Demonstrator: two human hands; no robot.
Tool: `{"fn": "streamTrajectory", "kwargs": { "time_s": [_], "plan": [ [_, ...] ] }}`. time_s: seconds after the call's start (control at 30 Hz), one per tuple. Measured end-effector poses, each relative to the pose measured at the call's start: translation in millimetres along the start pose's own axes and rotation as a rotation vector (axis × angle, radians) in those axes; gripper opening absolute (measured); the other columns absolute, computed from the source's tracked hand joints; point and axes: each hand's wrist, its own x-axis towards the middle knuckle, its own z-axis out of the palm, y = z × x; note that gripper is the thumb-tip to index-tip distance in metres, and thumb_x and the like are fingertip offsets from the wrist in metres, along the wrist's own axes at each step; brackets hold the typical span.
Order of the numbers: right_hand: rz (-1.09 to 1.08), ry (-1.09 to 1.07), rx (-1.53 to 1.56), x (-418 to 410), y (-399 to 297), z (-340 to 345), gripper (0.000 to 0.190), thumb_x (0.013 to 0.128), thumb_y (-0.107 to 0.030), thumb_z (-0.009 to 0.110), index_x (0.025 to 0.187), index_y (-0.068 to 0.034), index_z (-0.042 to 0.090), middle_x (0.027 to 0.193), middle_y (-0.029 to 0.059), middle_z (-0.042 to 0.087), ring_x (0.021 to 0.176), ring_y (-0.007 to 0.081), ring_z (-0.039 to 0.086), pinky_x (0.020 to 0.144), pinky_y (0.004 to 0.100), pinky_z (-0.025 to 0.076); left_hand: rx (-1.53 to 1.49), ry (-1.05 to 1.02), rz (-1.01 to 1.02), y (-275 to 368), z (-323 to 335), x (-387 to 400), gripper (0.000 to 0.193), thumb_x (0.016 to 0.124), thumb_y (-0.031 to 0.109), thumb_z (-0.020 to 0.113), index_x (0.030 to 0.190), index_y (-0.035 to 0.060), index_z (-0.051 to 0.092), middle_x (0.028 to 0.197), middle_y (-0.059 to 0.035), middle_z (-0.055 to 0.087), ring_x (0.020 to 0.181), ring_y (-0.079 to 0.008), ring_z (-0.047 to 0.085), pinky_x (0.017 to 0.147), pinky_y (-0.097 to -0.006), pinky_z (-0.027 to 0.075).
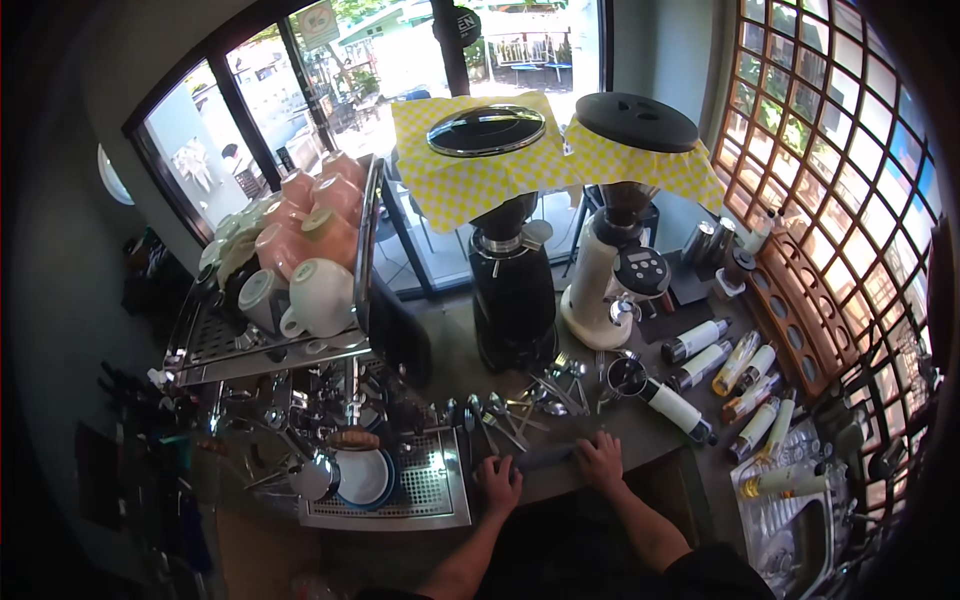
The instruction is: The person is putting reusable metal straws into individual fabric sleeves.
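Observation:
My left hand and my right hand are at the counter's front edge. Between them stretches a dark grey strip, seemingly a folded cloth, with one end in each hand's fingers. Just beyond it, loose spoons and forks lie scattered on the dark counter. More cutlery is spread at the foot of the black coffee grinder. Left of my left hand is the perforated drip tray of an espresso machine. Part of the cloth is hidden under my fingers.
Cups crowd the espresso machine's top. A white cup rests on the drip tray. A white grinder stands right of the black one. Several labelled bottles lie at right, beside a wooden bottle rack and steel sink.

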Motion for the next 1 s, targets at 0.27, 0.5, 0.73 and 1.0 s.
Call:
{"fn": "streamTrajectory", "kwargs": {
  "time_s": [0.27,0.5,0.73,1.0],
  "plan": [
    [-0.02,0.007,-0.035,-3,1,3,0.019,0.089,-0.023,0.074,0.103,-0.012,0.066,0.101,0.0111,0.056,0.097,0.0324,0.056,0.081,0.0467,0.041,0.017,-0.008,0.001,9,-10,3,0.042,0.083,0.031,0.077,0.12,0.0149,0.07,0.12,-0.0133,0.058,0.112,-0.0374,0.057,0.096,-0.0546,0.044],
    [0.005,0.043,0.033,-2,-6,-4,0.021,0.088,-0.023,0.075,0.103,-0.011,0.065,0.101,0.0118,0.057,0.098,0.0337,0.057,0.081,0.0468,0.042,0.085,0.0,0.013,14,-8,-4,0.046,0.083,0.027,0.076,0.125,0.0131,0.066,0.132,-0.016,0.055,0.12,-0.0376,0.054,0.103,-0.0575,0.042],
    [0.064,0.047,0.148,-8,6,0,0.022,0.091,-0.023,0.075,0.105,-0.009,0.067,0.102,0.0126,0.059,0.102,0.0358,0.057,0.084,0.0484,0.042,0.257,-0.116,0.181,71,-11,-8,0.063,0.085,0.019,0.073,0.145,0.0124,0.057,0.142,-0.0069,0.056,0.137,-0.0261,0.051,0.122,-0.0713,0.023],
    [0.545,0.07,1.262,-98,-44,-82,0.015,0.099,-0.014,0.075,0.105,-0.002,0.07,0.095,-0.0003,0.069,0.085,0.0105,0.063,0.081,0.0271,0.051,-0.434,-0.285,-0.027,120,-46,-108,0.031,0.101,0.018,0.064,0.125,-0.0017,0.059,0.109,-0.0275,0.068,0.102,-0.0517,0.064,0.087,-0.0567,0.051]
  ]
}}
